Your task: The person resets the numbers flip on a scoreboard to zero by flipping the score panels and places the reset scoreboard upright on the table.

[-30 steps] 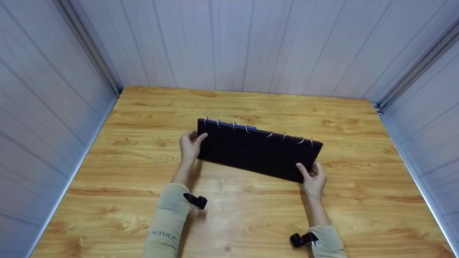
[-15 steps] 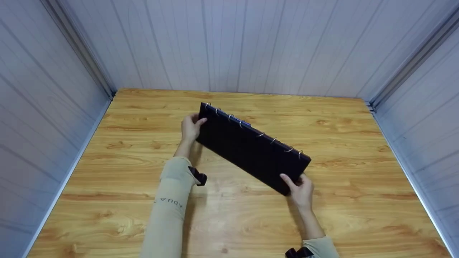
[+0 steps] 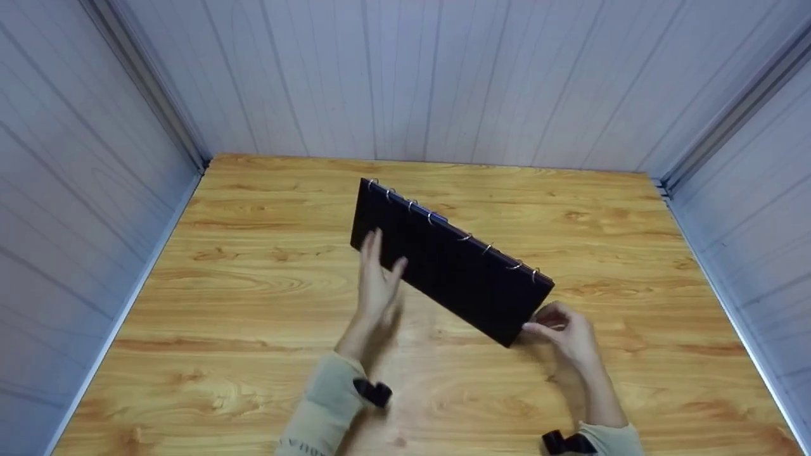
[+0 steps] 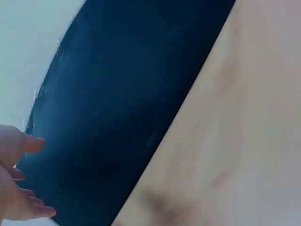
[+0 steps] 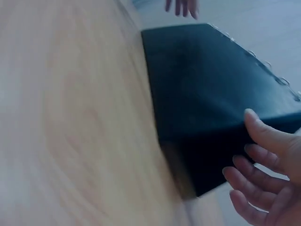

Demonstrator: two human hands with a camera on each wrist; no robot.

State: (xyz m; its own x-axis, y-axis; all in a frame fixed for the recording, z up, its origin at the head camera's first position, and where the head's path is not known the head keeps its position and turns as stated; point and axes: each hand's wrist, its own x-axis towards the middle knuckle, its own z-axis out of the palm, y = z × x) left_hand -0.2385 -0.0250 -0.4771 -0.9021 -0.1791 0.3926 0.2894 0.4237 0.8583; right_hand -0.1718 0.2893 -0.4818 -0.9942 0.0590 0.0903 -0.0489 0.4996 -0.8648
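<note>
A black desk calendar, bound with metal rings along its top edge, stands tent-like and slanted on the table; its two sides spread apart in the right wrist view. A bit of blue shows behind the ring edge. In front of its left part is my left hand, fingers extended and holding nothing; whether it touches the cover cannot be told. At the calendar's right end, my right hand has loosely bent fingers beside the side edge, with no grip on it visible. The calendar's back side is hidden in the head view.
The wooden table lies under everything, its grain blurred in both wrist views. White panelled walls close it off at the back, left and right. A small black device sits on each wrist.
Both hands have let go of the calendar's ends. Before that, the calendar turned, its right end coming nearer. The left hand has moved right and nearer; the right hand has shifted outward.
</note>
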